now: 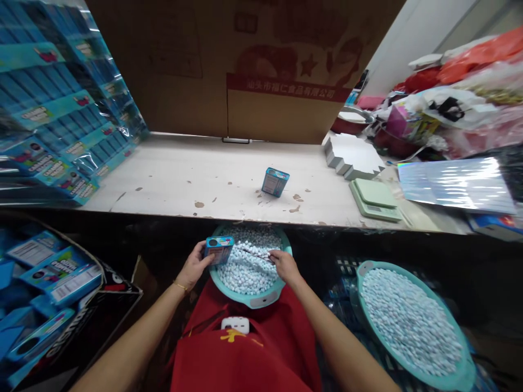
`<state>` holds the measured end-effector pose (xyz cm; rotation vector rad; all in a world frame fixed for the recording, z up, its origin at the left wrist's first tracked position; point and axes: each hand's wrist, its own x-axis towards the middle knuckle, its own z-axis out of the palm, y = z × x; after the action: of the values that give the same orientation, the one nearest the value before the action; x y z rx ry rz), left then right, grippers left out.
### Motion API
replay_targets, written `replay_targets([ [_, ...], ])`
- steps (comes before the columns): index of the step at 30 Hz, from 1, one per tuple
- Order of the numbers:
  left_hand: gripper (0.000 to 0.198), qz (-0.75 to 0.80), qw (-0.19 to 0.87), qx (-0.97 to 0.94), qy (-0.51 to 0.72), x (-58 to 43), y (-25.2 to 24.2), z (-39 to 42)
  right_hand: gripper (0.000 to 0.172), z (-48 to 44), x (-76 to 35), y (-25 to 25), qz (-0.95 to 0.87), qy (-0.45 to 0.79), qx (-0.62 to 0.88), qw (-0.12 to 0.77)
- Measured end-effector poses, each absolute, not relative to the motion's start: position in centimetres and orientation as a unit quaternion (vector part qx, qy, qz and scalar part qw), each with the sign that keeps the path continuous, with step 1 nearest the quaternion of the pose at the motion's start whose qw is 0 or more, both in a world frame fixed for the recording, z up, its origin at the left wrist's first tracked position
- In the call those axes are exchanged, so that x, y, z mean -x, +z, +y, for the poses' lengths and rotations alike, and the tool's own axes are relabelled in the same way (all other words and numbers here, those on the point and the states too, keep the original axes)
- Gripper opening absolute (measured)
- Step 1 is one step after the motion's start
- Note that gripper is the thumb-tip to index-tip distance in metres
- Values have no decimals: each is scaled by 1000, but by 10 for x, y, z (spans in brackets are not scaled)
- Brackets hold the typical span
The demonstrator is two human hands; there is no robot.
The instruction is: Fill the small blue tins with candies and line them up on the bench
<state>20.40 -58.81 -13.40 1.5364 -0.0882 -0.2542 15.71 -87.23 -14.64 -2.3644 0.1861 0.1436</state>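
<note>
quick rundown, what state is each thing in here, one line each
Left hand: closed around the held box
Held box: over the lap basin, left side
Right hand: at the pellets, grip unclear
Lap basin: filled with pellets
Right-side basin: also filled
Table box: standing upright
Green scale: lying flat
Black-sided carton: open, holding blue boxes
White card stack: piled flat
Display packs: stacked, plastic-wrapped

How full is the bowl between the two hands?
It has lots in it: little pale balls spread nearly right across the bowl. How deep they go, I can't tell.
</note>
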Motion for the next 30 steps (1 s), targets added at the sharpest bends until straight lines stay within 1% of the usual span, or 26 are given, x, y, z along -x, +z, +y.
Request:
replay_targets([
  [3, 42, -86, 642, -758, -77, -208, -138, -586, 25, -879, -159, -115, 50, 44, 919, 389],
  [6, 39, -133, 597, -789, -61, -209, -137, -596, 25, -878, -163, -77, 15, 55, 929, 366],
  [8, 38, -151, 580, -798, -65, -208, -134, -605, 26, -873, -167, -53, -1, 78, 944, 320],
  [11, 36, -162, 567, -805, -68, -206, -128, -616, 26, -861, -173, -25, -18, 115, 970, 215],
  [16, 35, -185, 562, -805, -48, -204, -123, -622, 30, -828, -180, 5, -43, 166, 984, 55],
  [18, 34, -190, 555, -809, -40, -204, -124, -623, 32, -814, -181, 14, -54, 168, 984, 17],
  [20, 35, -184, 550, -814, -43, -204, -125, -623, 32, -806, -179, 21, -70, 161, 984, -1],
  [23, 36, -165, 556, -813, -56, -205, -126, -621, 31, -815, -171, 25, -80, 148, 986, -1],
  [25, 36, -155, 565, -807, -69, -207, -129, -616, 32, -836, -162, 17, -65, 146, 987, 12],
  [27, 38, -143, 578, -799, -77, -208, -134, -610, 31, -861, -151, -1, -33, 154, 987, 21],
  [30, 43, -109, 625, -766, -100, -210, -145, -605, 29, -885, -138, -44, 36, 182, 983, 10],
])
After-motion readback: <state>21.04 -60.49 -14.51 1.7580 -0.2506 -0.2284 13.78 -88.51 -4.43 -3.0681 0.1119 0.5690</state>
